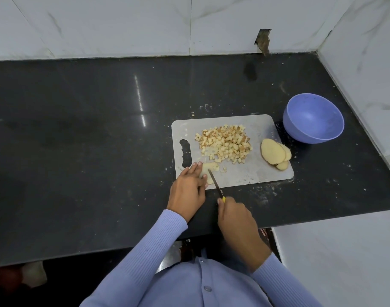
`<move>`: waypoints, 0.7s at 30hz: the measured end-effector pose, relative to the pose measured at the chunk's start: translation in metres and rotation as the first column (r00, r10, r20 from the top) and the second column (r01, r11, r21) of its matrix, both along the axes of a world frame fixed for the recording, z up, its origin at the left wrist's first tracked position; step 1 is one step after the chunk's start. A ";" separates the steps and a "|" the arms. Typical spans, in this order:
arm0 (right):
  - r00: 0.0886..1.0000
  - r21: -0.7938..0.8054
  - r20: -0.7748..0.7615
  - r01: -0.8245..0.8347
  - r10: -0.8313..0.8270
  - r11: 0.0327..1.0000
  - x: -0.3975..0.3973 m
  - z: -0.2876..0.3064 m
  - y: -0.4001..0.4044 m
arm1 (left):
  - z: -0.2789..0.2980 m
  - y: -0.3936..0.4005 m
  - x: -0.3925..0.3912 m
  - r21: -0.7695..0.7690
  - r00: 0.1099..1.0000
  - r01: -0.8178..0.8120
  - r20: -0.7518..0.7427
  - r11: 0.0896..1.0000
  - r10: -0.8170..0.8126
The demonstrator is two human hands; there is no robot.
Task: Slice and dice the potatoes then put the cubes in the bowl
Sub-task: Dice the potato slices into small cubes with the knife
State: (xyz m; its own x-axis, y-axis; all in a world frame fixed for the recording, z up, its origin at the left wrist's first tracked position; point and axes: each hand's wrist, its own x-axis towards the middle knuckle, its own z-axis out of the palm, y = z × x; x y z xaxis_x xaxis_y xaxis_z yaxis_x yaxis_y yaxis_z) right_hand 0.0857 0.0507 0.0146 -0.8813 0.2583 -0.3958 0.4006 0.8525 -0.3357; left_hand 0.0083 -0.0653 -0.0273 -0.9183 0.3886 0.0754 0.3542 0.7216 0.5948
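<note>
Pressing a potato slice [208, 170] flat on the cutting board [265, 171] with straight left hand [188, 189] fingers, right hand [235, 216] gripping the knife [216, 183] cutting beside them, cubes [225, 144] just beyond.

Both arms wear long, close-fitting sleeves of fine ribbed knit in pale lavender-blue, the left sleeve [145, 247] rising from the lower centre of the frame, the right sleeve [285, 282] from the lower right. Each ends in a snug cuff at the wrist. At the bottom centre, a matching shirt front [203, 284] shows a buttoned placket with small round buttons [207, 288].
</note>
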 end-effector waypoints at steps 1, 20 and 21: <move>1.000 0.010 0.007 -0.008 0.008 1.000 0.010 0.000 0.001 | 0.000 0.000 0.000 0.003 1.000 -0.005 -0.002 1.000 0.005; 0.992 -0.043 -0.123 0.004 -0.009 0.999 -0.008 0.005 0.006 | -0.003 -0.008 0.005 0.049 0.993 -0.111 -0.037 0.993 0.112; 0.993 -0.048 -0.114 0.003 -0.008 0.999 -0.012 0.004 0.003 | -0.003 -0.009 0.004 0.041 0.995 -0.090 -0.035 0.995 0.091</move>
